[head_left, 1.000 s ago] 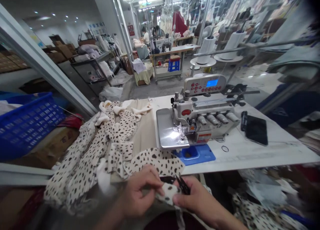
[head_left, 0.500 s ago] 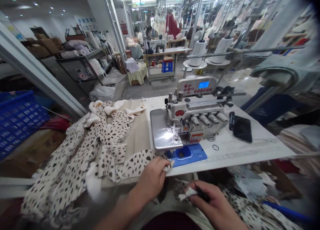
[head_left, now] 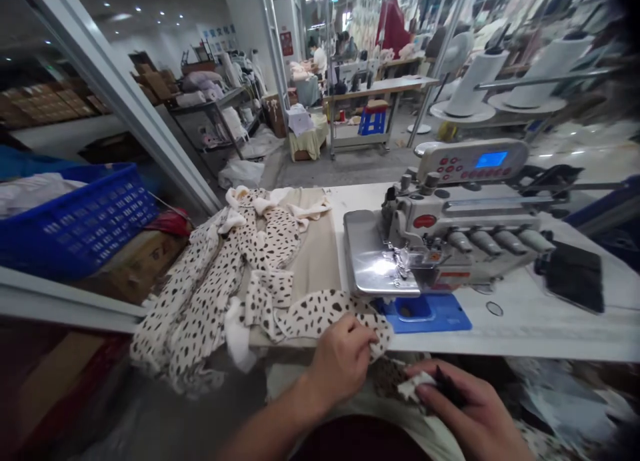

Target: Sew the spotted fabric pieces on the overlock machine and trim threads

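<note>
My left hand (head_left: 343, 357) is closed on the near edge of a cream fabric piece with black spots (head_left: 320, 313) at the front of the white sewing table (head_left: 540, 327). My right hand (head_left: 467, 407) sits lower, below the table edge, pinching a small spotted scrap (head_left: 413, 386) together with dark thread snips (head_left: 447, 387). More spotted pieces (head_left: 220, 287) lie piled to the left. The overlock sewing machine (head_left: 450, 237) stands just beyond my hands, its needle area lit.
A blue pad (head_left: 425, 313) lies in front of the machine. A dark phone (head_left: 573, 274) rests at the right, a small ring (head_left: 494, 308) near it. A blue crate (head_left: 75, 214) sits on cardboard boxes at left. Other work tables, thread cones and people lie further back.
My hands parted: the left rose to the table edge and took the spotted piece, while the right stayed low with the scrap and snips. The view then swung left.
</note>
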`<state>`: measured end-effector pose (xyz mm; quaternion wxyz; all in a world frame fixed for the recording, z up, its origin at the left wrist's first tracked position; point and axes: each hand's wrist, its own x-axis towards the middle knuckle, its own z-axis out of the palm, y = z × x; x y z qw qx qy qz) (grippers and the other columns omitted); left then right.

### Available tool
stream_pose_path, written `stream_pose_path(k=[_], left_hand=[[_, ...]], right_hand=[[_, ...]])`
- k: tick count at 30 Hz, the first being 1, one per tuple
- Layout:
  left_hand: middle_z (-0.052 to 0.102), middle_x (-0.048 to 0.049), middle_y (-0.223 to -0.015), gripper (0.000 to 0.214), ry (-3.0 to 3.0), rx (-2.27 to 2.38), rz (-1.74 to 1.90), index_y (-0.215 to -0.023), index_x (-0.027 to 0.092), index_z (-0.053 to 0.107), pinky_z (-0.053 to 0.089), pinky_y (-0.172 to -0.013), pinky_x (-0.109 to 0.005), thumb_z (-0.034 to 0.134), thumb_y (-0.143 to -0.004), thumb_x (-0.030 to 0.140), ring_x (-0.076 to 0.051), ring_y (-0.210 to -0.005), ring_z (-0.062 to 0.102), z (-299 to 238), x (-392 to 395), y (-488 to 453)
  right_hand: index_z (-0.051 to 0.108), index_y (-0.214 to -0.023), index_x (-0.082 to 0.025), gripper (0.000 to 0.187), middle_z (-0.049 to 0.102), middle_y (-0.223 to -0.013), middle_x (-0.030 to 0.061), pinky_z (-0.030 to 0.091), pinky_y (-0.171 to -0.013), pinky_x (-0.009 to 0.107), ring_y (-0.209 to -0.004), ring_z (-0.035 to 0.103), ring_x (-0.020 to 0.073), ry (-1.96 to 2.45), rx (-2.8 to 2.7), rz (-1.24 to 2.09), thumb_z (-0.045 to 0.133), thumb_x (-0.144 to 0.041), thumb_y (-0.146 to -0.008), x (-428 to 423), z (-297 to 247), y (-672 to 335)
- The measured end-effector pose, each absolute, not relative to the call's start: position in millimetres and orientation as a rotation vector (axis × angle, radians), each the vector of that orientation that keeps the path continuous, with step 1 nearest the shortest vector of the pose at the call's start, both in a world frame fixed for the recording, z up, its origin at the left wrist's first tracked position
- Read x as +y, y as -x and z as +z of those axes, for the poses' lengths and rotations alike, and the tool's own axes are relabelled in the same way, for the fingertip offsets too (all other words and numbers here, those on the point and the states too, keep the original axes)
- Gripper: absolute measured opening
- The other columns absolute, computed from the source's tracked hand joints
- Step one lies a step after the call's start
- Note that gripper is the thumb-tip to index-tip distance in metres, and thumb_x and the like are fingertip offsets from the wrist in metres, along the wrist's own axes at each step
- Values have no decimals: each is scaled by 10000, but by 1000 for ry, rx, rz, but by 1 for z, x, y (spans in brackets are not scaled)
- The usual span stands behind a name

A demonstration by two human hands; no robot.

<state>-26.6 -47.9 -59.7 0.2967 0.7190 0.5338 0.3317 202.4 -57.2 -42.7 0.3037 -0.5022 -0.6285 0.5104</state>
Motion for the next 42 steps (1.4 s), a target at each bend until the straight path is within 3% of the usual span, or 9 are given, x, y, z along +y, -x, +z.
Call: stream_pose_path(k=[5, 9, 13, 17, 22, 25, 29, 35, 42], left_hand=[[632, -41, -885, 51, -1347, 1387, 1220, -807, 175, 663, 432, -739, -270, 643, -800, 129, -162, -827, 575, -50, -40, 32], [619, 7, -755, 205, -448, 1121, 1418, -778, 171, 578, 377, -549, -203, 765, -701, 210, -95, -617, 523, -50, -27, 50], [608, 25, -771, 348, -227, 1066, 1412, -930, 195, 546, 376, -505, -169, 759, -657, 161, -78, -577, 542, -47, -19, 72], [620, 22, -831, 383, -227, 1036, 1448, -990, 204, 564, 430, -527, -179, 771, -670, 162, -86, -622, 581, -37, -21, 85], [659, -14, -837, 289, -426, 1068, 1507, -909, 139, 668, 480, -600, -210, 827, -712, 277, -104, -676, 595, -29, -29, 84], [680, -21, -830, 252, -564, 1137, 1542, -818, 122, 705, 490, -707, -193, 866, -684, 264, -108, -757, 614, -30, -30, 79], [686, -17, -746, 302, -657, 1192, 1495, -843, 135, 708, 484, -622, -205, 848, -712, 367, -112, -653, 604, -28, -29, 71], [699, -38, -737, 320, -814, 1233, 1363, -851, 127, 756, 433, -535, -189, 838, -718, 406, -103, -591, 563, -12, -29, 66], [650, -22, -682, 271, -1054, 1293, 1252, -821, 127, 771, 383, -544, -193, 757, -799, 397, -100, -588, 506, 0, -34, 67]], right_hand=[[738, -808, -195, 344, 705, -740, 52, 543, -665, 276, -698, 651, 224, 1327, -1654, 1370, 658, -522, -876, -56, -36, -189], [705, -809, -202, 275, 689, -783, 28, 507, -707, 265, -747, 629, 200, 1227, -1824, 1445, 615, -433, -927, -50, -33, -168], [702, -801, -209, 160, 678, -792, 15, 472, -710, 258, -754, 621, 178, 1002, -2018, 1420, 628, -275, -926, -37, -17, -135], [730, -828, -228, 69, 709, -766, -10, 460, -674, 242, -705, 630, 157, 836, -2026, 1294, 703, -165, -833, -18, 9, -102], [716, -731, -212, 81, 697, -691, -21, 467, -639, 252, -647, 613, 163, 961, -1900, 1243, 776, -261, -753, 5, 18, -86], [712, -773, -188, 201, 688, -718, -5, 475, -660, 267, -678, 602, 177, 1058, -1829, 1323, 707, -383, -819, 13, 11, -89], [692, -787, -182, 312, 661, -729, 3, 456, -649, 256, -687, 571, 172, 1032, -1813, 1356, 641, -476, -879, 13, 4, -93], [619, -698, -188, 351, 574, -637, -12, 401, -597, 243, -622, 518, 152, 1063, -1856, 1151, 562, -436, -940, 11, 3, -95], [616, -725, -201, 273, 609, -660, 4, 379, -606, 254, -627, 552, 161, 1050, -1969, 867, 567, -353, -946, 8, -2, -100]])
